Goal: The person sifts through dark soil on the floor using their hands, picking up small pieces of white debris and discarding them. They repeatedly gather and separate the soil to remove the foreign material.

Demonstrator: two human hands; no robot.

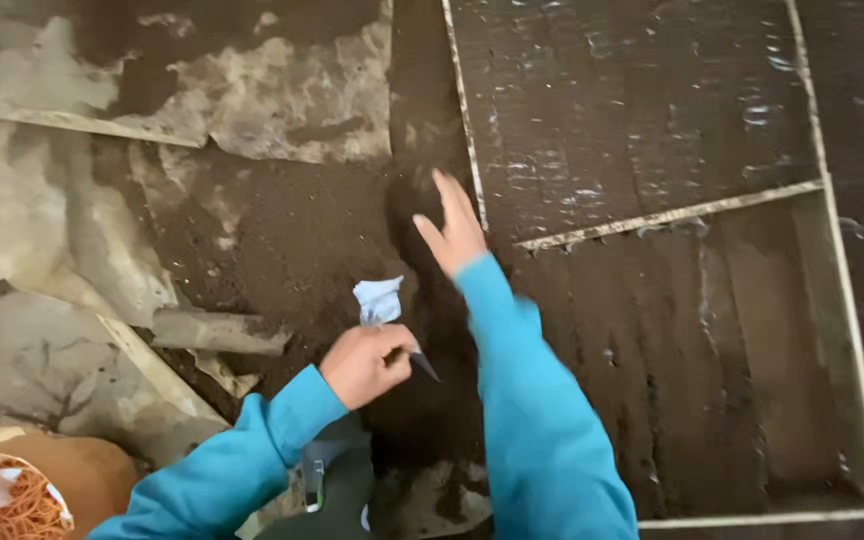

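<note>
Seen from the head camera, the person crouches over a dark, soil-covered floor (pixel 282 240), both arms in bright blue sleeves.

The left hand (pixel 364 362) is curled into a closed grip, fingers pressed together around a small dark pointed tool (pixel 422 366) whose tip sticks out to the right of the knuckles. A crumpled scrap of pale blue-white paper (pixel 379 300) sits just above that fist, touching or nearly touching it; whether the fingers also pinch the scrap cannot be told.

The right hand (pixel 455 232) reaches forward over the soil with its grip spread, fingers extended and apart, holding nothing. It hovers just beside the left edge of a large dark panel (pixel 632 110), which is framed and divided by thin pale strips (pixel 672 213). The hand is slightly blurred, so contact with the ground cannot be judged.

To the left lie dirty, pale sheets of board (pixel 42 230), partly smeared with soil, and a short grey block (pixel 217 330) rests near the left wrist. In the lower left corner a brown paper bag (pixel 82 480) holds a bundle of orange strands (pixel 27 510).
</note>
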